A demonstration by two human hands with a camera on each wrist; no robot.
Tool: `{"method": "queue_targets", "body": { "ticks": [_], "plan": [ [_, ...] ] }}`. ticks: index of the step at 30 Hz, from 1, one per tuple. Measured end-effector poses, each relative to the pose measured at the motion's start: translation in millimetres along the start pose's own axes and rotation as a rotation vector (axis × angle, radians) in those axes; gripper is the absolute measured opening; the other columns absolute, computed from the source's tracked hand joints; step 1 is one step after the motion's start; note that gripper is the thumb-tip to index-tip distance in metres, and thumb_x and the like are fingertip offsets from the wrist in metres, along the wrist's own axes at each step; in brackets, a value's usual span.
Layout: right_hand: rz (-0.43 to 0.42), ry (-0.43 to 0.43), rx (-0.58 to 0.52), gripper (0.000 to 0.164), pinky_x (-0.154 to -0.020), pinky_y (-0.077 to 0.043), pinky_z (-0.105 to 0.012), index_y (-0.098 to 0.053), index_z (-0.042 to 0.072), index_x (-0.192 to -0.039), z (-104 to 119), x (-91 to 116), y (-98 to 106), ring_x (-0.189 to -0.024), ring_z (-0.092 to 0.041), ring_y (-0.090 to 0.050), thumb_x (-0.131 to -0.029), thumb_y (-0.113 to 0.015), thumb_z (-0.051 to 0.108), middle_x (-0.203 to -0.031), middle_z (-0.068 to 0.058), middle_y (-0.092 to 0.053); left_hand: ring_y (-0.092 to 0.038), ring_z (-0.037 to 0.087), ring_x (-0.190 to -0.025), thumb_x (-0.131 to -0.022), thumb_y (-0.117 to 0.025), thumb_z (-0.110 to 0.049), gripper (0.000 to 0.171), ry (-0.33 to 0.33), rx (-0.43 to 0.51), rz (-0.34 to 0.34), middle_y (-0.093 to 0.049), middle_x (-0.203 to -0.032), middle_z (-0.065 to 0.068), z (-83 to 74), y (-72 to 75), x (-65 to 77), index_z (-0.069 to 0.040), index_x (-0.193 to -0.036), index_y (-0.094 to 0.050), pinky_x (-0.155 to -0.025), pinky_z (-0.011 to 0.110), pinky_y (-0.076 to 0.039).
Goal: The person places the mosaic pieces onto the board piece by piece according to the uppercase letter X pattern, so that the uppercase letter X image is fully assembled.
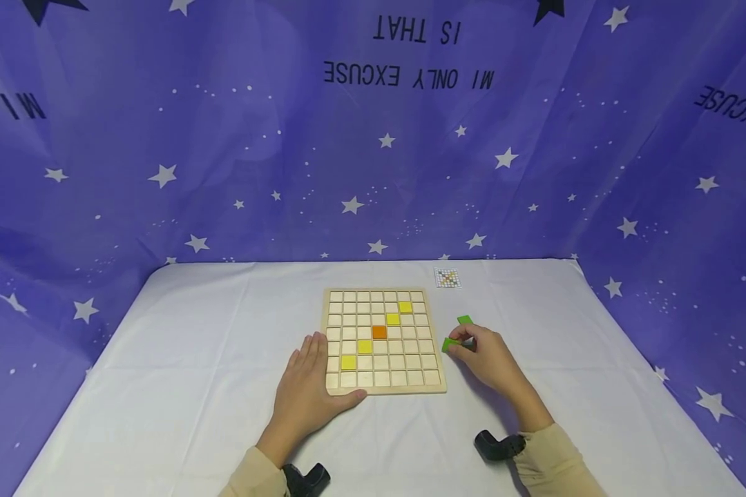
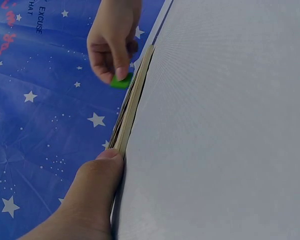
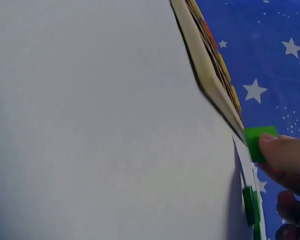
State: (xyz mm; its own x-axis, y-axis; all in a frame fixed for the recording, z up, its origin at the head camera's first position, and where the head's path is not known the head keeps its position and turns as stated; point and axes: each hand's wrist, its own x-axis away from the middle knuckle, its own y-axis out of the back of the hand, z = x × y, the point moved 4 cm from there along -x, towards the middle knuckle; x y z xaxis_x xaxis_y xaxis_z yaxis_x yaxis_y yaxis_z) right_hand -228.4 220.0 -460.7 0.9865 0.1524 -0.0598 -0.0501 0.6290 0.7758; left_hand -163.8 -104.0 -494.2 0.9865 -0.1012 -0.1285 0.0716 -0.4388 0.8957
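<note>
A wooden grid board [image 1: 398, 391] lies flat on the white table. Four is too many to count off, so several yellow tiles [image 1: 348, 362] and one orange tile [image 1: 379, 332] form a diagonal in its squares. My left hand [image 1: 301, 393] rests against the board's left side with straight fingers, its thumb [image 2: 97, 172] along the front edge. Just off the board's right side, my right hand [image 1: 492, 359] pinches a green tile [image 3: 255, 145] between thumb and fingers. Another green tile [image 1: 465, 319] lies on the table behind that hand, which partly hides the loose green pieces.
A small printed pattern card [image 1: 448, 278] lies at the back of the white table [image 1: 224, 359], right of the board. Behind and beside the table hangs a purple cloth [image 1: 323, 166] with stars and lettering. Each wrist wears a black camera mount [image 1: 497, 446].
</note>
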Motion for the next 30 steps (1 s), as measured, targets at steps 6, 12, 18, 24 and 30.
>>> {"method": "queue_targets", "body": {
  "ticks": [6, 12, 18, 24, 30],
  "plan": [
    [-0.043, 0.022, -0.084, 0.012, -0.054, -0.043, -0.024, -0.070, 0.019, -0.099, 17.5, -16.9, -8.2, -0.067, -0.015, -0.049, -0.089, -0.075, 0.020, -0.091, 0.003, -0.069, -0.017, 0.030, -0.154, -0.070, -0.059, -0.086, 0.130, -0.002, 0.000, -0.005, -0.021, -0.164, 0.016, -1.3, 0.6, -0.9, 0.001, -0.157, -0.018, -0.125, 0.049, -0.019],
    [0.000, 0.055, -0.145, 0.012, -0.062, -0.049, -0.025, -0.069, 0.021, -0.103, 44.6, -35.5, -31.6, -0.071, -0.012, -0.056, -0.091, -0.073, 0.023, -0.093, 0.005, -0.068, -0.019, 0.031, -0.154, -0.070, -0.059, -0.086, 0.130, -0.009, -0.004, -0.016, -0.022, -0.164, 0.016, -1.4, 0.6, -0.8, 0.001, -0.157, -0.019, -0.125, 0.049, -0.020],
    [0.050, 0.121, -0.167, 0.011, -0.072, -0.055, -0.029, -0.069, 0.023, -0.103, 73.6, -52.0, -59.5, -0.080, -0.009, -0.065, -0.092, -0.072, 0.022, -0.096, 0.008, -0.068, -0.019, 0.032, -0.154, -0.070, -0.059, -0.087, 0.131, -0.007, -0.011, -0.009, -0.022, -0.164, 0.017, -0.8, 1.4, -0.2, 0.001, -0.157, -0.018, -0.125, 0.049, -0.020],
    [0.054, 0.197, -0.097, 0.011, -0.089, -0.053, -0.036, -0.069, 0.023, -0.104, 102.4, -70.7, -81.9, -0.092, -0.009, -0.062, -0.093, -0.071, 0.026, -0.095, 0.010, -0.069, -0.018, 0.031, -0.154, -0.070, -0.058, -0.087, 0.131, -0.005, -0.012, -0.008, -0.022, -0.164, 0.017, 0.7, 1.0, 0.0, 0.001, -0.157, -0.017, -0.125, 0.049, -0.019],
    [0.066, 0.183, -0.052, 0.011, -0.090, -0.052, -0.035, -0.068, 0.024, -0.103, 121.3, -86.2, -102.1, -0.085, -0.010, -0.064, -0.093, -0.070, 0.028, -0.090, 0.010, -0.066, -0.019, 0.031, -0.154, -0.070, -0.057, -0.088, 0.131, -0.014, -0.015, -0.013, -0.022, -0.164, 0.017, 0.6, 0.8, 0.1, 0.002, -0.157, -0.018, -0.125, 0.049, -0.019]
  ]
}}
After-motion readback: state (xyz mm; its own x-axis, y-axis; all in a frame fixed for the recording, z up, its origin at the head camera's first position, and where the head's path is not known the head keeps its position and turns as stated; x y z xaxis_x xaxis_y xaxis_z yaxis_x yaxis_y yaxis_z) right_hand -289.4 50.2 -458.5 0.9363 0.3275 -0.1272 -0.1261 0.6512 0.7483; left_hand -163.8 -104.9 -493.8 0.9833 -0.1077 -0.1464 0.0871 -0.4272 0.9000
